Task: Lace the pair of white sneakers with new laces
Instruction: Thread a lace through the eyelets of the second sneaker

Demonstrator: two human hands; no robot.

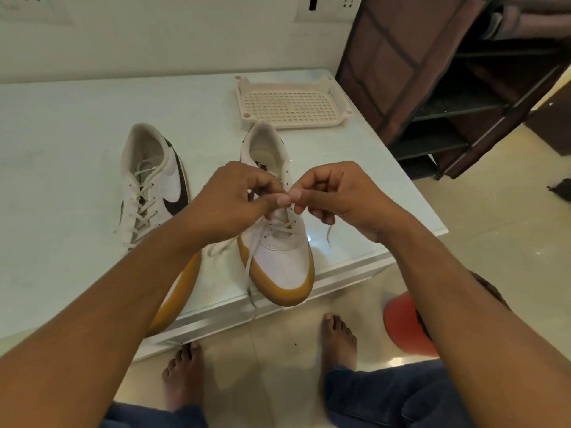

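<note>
Pinching lace [249, 268]: left hand [234, 202], right hand [336, 196] | sneakers [284, 257] on glossy table [61, 134] | tiled floor [494, 242]

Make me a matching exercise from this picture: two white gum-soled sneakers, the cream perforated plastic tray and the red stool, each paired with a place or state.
1. white sneaker showing a dark swoosh
2. white sneaker showing no swoosh
3. cream perforated plastic tray
4. red stool

A. laced only near the toe
B. on the floor
C. laced most of the way up
D. farthest from the camera

Pairs: 1-C, 2-A, 3-D, 4-B
</note>
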